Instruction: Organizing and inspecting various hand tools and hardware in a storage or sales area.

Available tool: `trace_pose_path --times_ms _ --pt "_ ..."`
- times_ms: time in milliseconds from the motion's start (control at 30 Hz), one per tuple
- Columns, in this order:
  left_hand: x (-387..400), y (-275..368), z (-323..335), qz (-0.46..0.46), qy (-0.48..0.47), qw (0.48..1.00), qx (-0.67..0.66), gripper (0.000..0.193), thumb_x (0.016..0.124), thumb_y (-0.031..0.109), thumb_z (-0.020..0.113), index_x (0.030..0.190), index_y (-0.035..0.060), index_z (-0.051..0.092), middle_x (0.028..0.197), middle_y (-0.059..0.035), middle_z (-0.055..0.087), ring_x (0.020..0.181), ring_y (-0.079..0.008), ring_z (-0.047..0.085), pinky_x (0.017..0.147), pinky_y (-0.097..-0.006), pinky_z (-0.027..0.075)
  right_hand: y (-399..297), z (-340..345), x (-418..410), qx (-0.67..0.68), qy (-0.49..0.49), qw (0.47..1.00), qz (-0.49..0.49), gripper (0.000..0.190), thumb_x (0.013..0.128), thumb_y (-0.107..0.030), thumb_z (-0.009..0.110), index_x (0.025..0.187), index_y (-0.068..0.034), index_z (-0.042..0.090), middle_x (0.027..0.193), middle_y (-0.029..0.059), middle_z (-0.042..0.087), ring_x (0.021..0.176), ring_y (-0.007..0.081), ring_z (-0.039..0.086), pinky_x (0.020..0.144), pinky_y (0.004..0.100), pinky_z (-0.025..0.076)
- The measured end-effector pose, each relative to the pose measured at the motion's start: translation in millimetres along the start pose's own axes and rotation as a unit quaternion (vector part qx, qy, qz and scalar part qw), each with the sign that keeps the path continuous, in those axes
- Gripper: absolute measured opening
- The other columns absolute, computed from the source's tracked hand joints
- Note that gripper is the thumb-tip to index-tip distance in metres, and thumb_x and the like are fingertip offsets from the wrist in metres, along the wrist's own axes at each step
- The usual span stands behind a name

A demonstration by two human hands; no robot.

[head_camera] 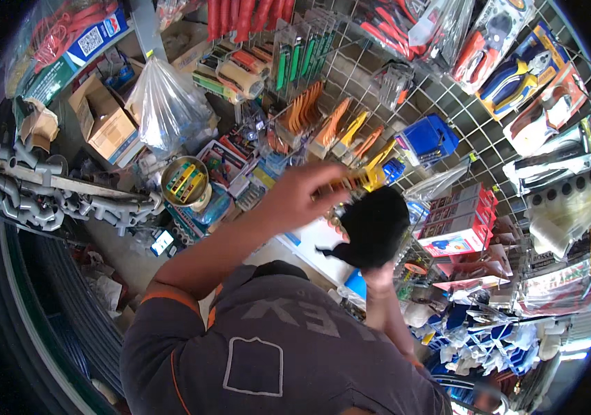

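My right hand (380, 277) grips a dark black item (376, 225) from beneath; a narrow strap-like end sticks out on its left, and its exact kind is unclear. Fingertips show at its left edge. My left hand (308, 194) reaches across in front of the wire display rack (350, 62), blurred, with thumb and fingers apart around a yellow-and-dark thing (345, 184). Whether that thing is held or lies behind the fingers cannot be told. Just beyond hang yellow-handled tools (373, 176) and a blue packaged item (427, 140). Beneath the hands lies a white flat surface (316, 249).
Packaged pliers (521, 78) and red-and-white boxes (456, 223) hang on the right. A round tin (185, 181) holds yellow-and-green packs. An opened carton (101, 122), a clear plastic bag (166, 106) and grey pipe fittings (41, 202) stand left. A lit phone (162, 243) lies nearby.
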State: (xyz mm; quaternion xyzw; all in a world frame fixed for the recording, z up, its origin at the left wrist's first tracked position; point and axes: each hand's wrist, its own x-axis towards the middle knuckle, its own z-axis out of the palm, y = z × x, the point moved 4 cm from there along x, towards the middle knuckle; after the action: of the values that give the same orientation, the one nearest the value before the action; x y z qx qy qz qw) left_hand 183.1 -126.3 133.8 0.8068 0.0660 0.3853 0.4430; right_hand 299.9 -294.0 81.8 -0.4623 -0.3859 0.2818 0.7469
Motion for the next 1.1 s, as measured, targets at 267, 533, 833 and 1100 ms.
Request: trace_pose_path --times_ms 267,533,833,1100 --pt "-45 -16 26 -0.092 -0.133 0.986 -0.031 0.027 0.085 0.012 0.073 0.109 0.0028 0.066 0.092 -0.0134 0.068 0.082 -0.0234 0.068 0.071 -0.0338 0.052 39 -10 -1 0.145 0.097 0.982 0.07 0.042 0.093 -0.02 0.063 0.13 -0.003 0.05 0.122 0.0118 0.061 0.108 0.0243 0.061 0.09 0.0394 0.052" --pt "-49 -23 -1 -0.153 -0.077 0.975 -0.138 0.022 0.089 0.005 0.069 0.11 -0.0021 0.067 0.097 -0.0081 0.066 0.078 -0.0127 0.063 0.068 -0.0266 0.053 5 -11 26 -0.025 0.064 0.998 0.011 0.025 0.088 0.005 0.056 0.112 0.003 0.064 0.106 0.0099 0.069 0.095 0.0169 0.065 0.084 0.0317 0.052" --pt "-35 -17 2 -0.196 -0.065 0.955 -0.211 0.022 0.09 0.003 0.068 0.112 -0.0039 0.067 0.095 -0.0088 0.067 0.073 -0.0101 0.063 0.064 -0.0233 0.052 14 -26 33 -0.16 0.023 0.981 0.107 0.023 0.093 0.0 0.045 0.097 0.005 0.067 0.081 0.0083 0.071 0.067 0.0146 0.066 0.061 0.0288 0.053" --pt "-38 -33 4 -0.3 0.085 0.891 -0.33 0.023 0.094 0.005 0.062 0.114 -0.0062 0.064 0.084 -0.0104 0.068 0.067 -0.0158 0.067 0.063 -0.0274 0.058 13 -15 38 -0.055 0.058 0.992 0.095 0.016 0.094 -0.006 0.056 0.099 0.003 0.068 0.083 0.0052 0.071 0.07 0.0087 0.063 0.061 0.0261 0.051"
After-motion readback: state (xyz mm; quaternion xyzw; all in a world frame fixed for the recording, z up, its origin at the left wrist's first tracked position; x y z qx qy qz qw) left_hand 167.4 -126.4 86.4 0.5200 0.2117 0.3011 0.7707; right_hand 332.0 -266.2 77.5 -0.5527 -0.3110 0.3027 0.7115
